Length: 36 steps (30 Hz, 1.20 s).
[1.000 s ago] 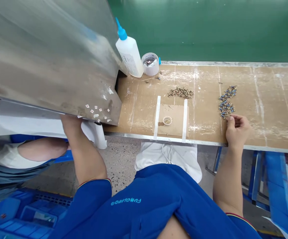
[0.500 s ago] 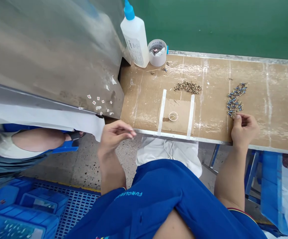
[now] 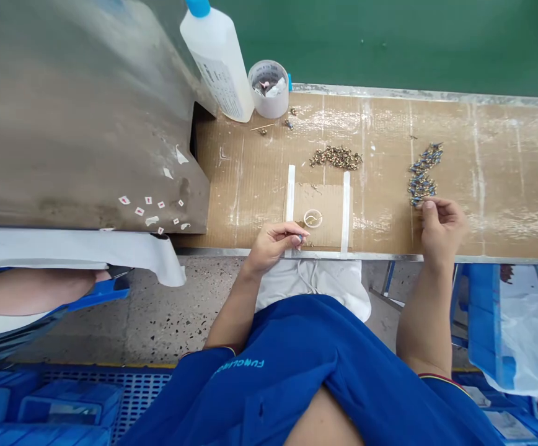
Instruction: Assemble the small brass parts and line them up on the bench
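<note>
My left hand (image 3: 274, 243) is at the near edge of the cardboard-covered bench (image 3: 483, 186), fingers pinched on a tiny blue-tipped part, just below a small ring (image 3: 312, 218) that sits on a taped cardboard patch (image 3: 318, 214). My right hand (image 3: 440, 228) rests further right, fingers curled and pinching at the near end of a pile of small blue and brass parts (image 3: 421, 175). A second pile of brass parts (image 3: 336, 157) lies behind the patch.
A white squeeze bottle with a blue cap (image 3: 216, 56) and a small cup of scraps (image 3: 268, 88) stand at the back left beside a metal housing (image 3: 78, 118). Another person's arm (image 3: 27, 294) shows at the left. Blue crates (image 3: 41, 409) lie on the floor.
My left hand has come out from under the metal housing and moved right to the bench edge below the ring. My right hand has stayed at the blue parts pile.
</note>
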### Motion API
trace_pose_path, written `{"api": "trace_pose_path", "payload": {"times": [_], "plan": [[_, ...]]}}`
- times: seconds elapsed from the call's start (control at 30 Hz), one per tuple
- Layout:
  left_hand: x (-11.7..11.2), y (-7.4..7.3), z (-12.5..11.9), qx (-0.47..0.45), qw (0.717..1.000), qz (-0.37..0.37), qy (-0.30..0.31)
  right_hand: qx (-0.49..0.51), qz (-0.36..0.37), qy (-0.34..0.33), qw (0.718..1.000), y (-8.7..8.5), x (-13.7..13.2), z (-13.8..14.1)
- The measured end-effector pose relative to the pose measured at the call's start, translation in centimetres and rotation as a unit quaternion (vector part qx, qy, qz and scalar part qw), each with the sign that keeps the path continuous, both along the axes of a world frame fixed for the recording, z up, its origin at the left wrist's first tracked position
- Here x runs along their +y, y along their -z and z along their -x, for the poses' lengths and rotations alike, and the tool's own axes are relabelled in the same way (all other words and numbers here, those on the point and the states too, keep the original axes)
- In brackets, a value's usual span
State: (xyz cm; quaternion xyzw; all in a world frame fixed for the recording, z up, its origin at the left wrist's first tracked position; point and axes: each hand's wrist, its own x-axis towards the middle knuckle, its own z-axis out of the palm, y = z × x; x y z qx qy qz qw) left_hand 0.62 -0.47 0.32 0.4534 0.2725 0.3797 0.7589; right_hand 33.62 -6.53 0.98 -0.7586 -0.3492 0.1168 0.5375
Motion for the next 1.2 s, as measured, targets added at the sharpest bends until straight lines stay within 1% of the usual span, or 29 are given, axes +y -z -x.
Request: {"api": "trace_pose_path", "payload": {"times": [0.1,0.17,0.23,0.3,0.37,0.43,0.47,0.57,0.63,0.77,0.9,1.0,1.07,1.13,1.2], "plan": [[0.3,-0.1,0.0,0.060,0.997,-0.041,-0.007,0.005,0.003,-0.085,0.996,-0.8,0.7,2.8],[0.5,-0.2,0.0,0.102,0.991,-0.081,-0.006,0.012,0.022,-0.170,0.985,-1.1,1.3,5.5],[0.6,-0.3,-0.1,0.133,0.982,-0.133,-0.009,0.028,0.048,-0.266,0.962,-1.2,1.9,8.3],[0.6,-0.4,-0.1,0.162,0.966,-0.197,-0.036,0.047,0.064,-0.353,0.932,-1.1,2.6,10.4],[0.4,-0.4,0.0,0.184,0.947,-0.254,-0.069,0.066,0.068,-0.396,0.913,-0.8,3.2,11.8],[0.2,-0.3,0.2,0.187,0.940,-0.274,-0.079,0.077,0.065,-0.396,0.913,-0.5,3.6,12.4],[0.1,-0.2,0.3,0.180,0.945,-0.264,-0.073,0.077,0.063,-0.389,0.916,-0.4,3.8,12.5],[-0.1,0.1,0.5,0.143,0.971,-0.189,-0.045,0.051,0.054,-0.374,0.924,-0.1,4.0,12.5],[-0.2,0.3,0.5,0.123,0.982,-0.143,-0.033,0.018,0.038,-0.380,0.924,0.1,4.0,12.4],[-0.2,0.2,0.4,0.113,0.987,-0.108,-0.025,-0.052,-0.009,-0.410,0.911,0.2,4.1,12.6],[-0.1,0.1,0.5,0.114,0.990,-0.089,-0.004,-0.127,-0.028,-0.429,0.894,-0.1,4.6,13.4],[0.0,0.0,0.4,0.124,0.987,-0.103,0.007,-0.186,-0.042,-0.419,0.888,-0.7,5.0,13.6],[0.1,0.0,0.4,0.130,0.982,-0.137,0.009,-0.214,-0.040,-0.409,0.886,-1.1,5.0,13.3],[0.2,-0.1,0.4,0.135,0.974,-0.180,0.012,-0.215,-0.028,-0.414,0.884,-1.3,4.9,13.0],[0.3,-0.1,0.4,0.146,0.968,-0.205,0.017,-0.187,-0.018,-0.434,0.881,-1.2,4.7,12.8]]}}
